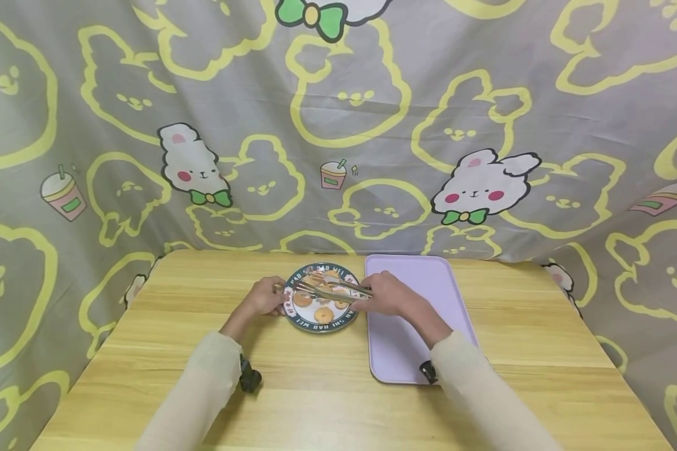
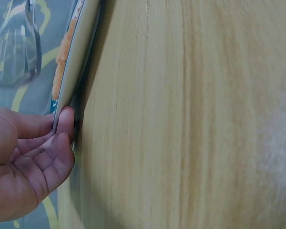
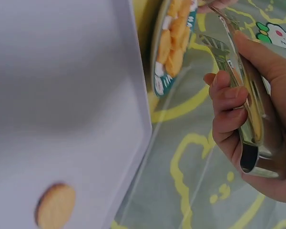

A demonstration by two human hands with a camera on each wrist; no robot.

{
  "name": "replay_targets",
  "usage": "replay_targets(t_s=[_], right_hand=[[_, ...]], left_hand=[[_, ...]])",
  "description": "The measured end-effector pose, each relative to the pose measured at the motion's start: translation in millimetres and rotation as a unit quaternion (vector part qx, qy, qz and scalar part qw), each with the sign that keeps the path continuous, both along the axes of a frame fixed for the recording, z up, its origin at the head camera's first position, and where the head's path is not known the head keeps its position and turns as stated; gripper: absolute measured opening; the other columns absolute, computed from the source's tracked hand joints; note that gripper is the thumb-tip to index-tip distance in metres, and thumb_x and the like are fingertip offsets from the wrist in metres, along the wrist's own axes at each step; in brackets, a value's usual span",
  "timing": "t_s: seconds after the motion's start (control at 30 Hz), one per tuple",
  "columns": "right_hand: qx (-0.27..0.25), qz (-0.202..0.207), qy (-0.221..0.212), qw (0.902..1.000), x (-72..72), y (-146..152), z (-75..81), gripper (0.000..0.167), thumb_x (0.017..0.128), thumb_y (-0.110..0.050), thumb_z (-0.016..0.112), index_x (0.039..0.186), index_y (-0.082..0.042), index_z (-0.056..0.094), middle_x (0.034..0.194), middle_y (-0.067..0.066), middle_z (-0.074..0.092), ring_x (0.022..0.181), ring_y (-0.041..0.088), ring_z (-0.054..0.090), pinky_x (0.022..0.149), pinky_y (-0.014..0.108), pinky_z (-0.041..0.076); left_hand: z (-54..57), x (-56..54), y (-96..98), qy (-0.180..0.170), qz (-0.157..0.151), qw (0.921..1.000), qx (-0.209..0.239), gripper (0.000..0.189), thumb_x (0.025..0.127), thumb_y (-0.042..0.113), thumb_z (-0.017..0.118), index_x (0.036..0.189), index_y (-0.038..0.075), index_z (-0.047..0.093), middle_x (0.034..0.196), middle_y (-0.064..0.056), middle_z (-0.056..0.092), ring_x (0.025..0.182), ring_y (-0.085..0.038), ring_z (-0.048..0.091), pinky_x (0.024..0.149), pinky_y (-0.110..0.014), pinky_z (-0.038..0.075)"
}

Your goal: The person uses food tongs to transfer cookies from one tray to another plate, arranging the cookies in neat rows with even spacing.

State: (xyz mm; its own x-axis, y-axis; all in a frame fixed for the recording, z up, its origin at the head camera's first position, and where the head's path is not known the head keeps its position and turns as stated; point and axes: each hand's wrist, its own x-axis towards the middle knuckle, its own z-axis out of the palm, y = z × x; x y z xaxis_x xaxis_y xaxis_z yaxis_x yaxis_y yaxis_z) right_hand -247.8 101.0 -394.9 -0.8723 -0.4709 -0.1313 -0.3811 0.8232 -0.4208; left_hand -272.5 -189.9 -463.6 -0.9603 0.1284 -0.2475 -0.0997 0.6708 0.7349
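Observation:
A round plate (image 1: pixel 316 327) with a dark green lettered rim bears several round golden cookies (image 1: pixel 324 315). My left hand (image 1: pixel 267 296) pinches the plate's left edge, thumb above and fingers below, as the left wrist view shows. In my right hand (image 1: pixel 386 293) are metal tongs (image 3: pixel 255 109), gripped around their arms. Their slotted ends (image 2: pixel 19 52) hang over the plate, standing apart; no cookie shows between them. To the right, partly under the right hand and forearm, lies a lavender tray (image 1: pixel 397 351). One cookie (image 3: pixel 56 206) rests on it in the right wrist view; the head view does not show it.
The wooden table (image 1: pixel 310 401) extends on both sides of the plate and tray. Behind it hangs a grey curtain (image 1: pixel 372 156) printed with yellow bear outlines and white rabbits. Dark wrist devices (image 1: pixel 250 378) sit at both sleeves.

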Motion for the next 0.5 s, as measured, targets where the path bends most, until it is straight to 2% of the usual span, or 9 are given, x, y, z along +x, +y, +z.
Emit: replay_targets(t_s=[0.23, 0.5], right_hand=[[0.009, -0.033, 0.002, 0.9994, 9.0, 39, 11.7, 0.033, 0.078, -0.042, 0.074, 0.085, -0.011, 0.068, 0.069, -0.002, 0.06, 0.063, 0.013, 0.05, 0.057, 0.025, 0.043], [0.02, -0.056, 0.007, 0.9982, 32.9, 114, 21.0, 0.035, 0.077, -0.044, 0.073, 0.08, -0.01, 0.063, 0.065, -0.002, 0.054, 0.06, 0.012, 0.046, 0.054, 0.025, 0.038]], left_hand=[[0.4, 1.0, -1.2, 0.0, 0.007, 0.9999, -0.012, 0.041, 0.091, 0.006, 0.057, 0.128, -0.007, 0.049, 0.083, -0.015, 0.065, 0.056, -0.014, 0.062, 0.053, -0.025, 0.056], [2.5, 1.9, 0.3, 0.001, 0.01, 0.9999, -0.009, 0.041, 0.089, 0.006, 0.059, 0.128, -0.007, 0.05, 0.084, -0.015, 0.065, 0.055, -0.013, 0.062, 0.053, -0.025, 0.056]])
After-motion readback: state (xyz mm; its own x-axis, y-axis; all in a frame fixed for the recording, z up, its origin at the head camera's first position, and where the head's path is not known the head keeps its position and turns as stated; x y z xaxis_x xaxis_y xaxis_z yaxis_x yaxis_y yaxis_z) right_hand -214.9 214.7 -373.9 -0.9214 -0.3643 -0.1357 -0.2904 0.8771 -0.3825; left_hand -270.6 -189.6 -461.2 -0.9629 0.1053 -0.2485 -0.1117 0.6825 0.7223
